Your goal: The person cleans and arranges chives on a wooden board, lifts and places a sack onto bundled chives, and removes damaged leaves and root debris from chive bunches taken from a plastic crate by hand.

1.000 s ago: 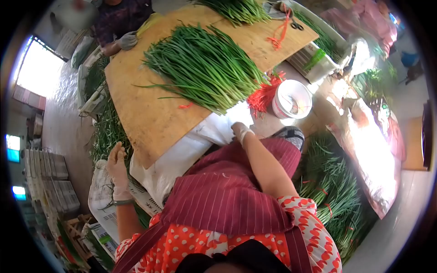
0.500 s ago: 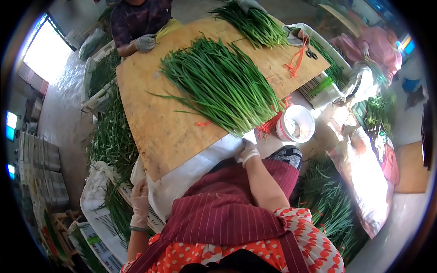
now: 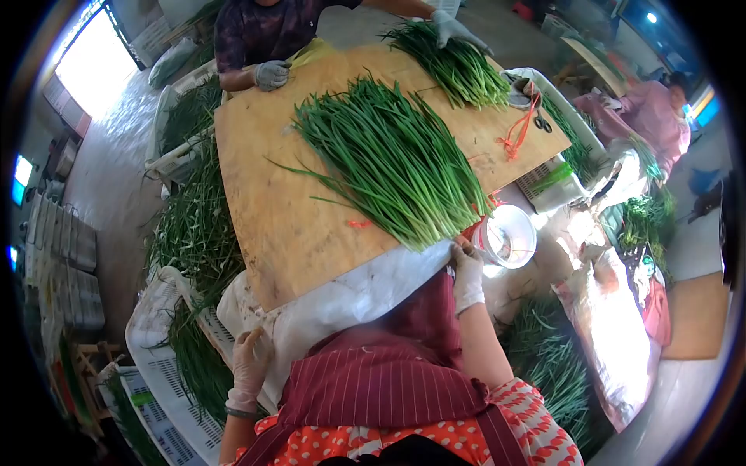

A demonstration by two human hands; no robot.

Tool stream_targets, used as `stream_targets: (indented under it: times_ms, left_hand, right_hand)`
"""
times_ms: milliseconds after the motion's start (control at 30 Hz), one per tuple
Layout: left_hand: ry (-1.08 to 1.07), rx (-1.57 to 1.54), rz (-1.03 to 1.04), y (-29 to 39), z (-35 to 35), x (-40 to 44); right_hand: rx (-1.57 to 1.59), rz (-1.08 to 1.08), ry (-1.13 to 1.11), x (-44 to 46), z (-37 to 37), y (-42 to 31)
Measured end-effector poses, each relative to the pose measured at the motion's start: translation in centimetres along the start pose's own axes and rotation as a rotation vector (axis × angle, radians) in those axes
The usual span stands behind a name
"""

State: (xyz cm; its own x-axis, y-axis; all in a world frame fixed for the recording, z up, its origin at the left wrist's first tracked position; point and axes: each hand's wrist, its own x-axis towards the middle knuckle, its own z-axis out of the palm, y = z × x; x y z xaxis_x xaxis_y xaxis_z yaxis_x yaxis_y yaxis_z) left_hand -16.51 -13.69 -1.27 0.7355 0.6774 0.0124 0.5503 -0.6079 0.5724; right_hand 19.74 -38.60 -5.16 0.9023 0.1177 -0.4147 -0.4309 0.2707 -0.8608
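Note:
My right hand [image 3: 468, 278], in a thin pale glove, pinches the right end of a white plastic sheet [image 3: 334, 283] beside the table corner. My left hand [image 3: 250, 363], gloved too, is closed at the sheet's left edge, low beside my apron [image 3: 373, 388]. The sheet hangs from under the near edge of a wooden board [image 3: 264, 194] toward my lap. On the board lies a large spread of green garlic chives [image 3: 396, 159], pale stem ends pointing toward my right hand.
Across the board, a person's gloved hand [image 3: 457, 33] rests over a second chive bundle [image 3: 454, 66]. Scissors [image 3: 542, 123] and red ties [image 3: 513, 138] lie at right. A white bucket [image 3: 509, 237] stands by the corner. Chive-filled crates [image 3: 167, 365] line the left; another person [image 3: 653, 116] sits far right.
My right hand has come up and right from under the board's edge, drawing the sheet out with it. My left hand has shifted slightly. The co-worker's far hand has moved over the bundle.

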Motion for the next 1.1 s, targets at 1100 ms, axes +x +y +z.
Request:
stream_targets:
  times_ms: [1100]
  left_hand:
    - [0.022, -0.718, -0.687, -9.7, 0.7, -8.8]
  right_hand:
    - [-1.175, -0.007, -0.994, -13.1, 18.1, -6.8]
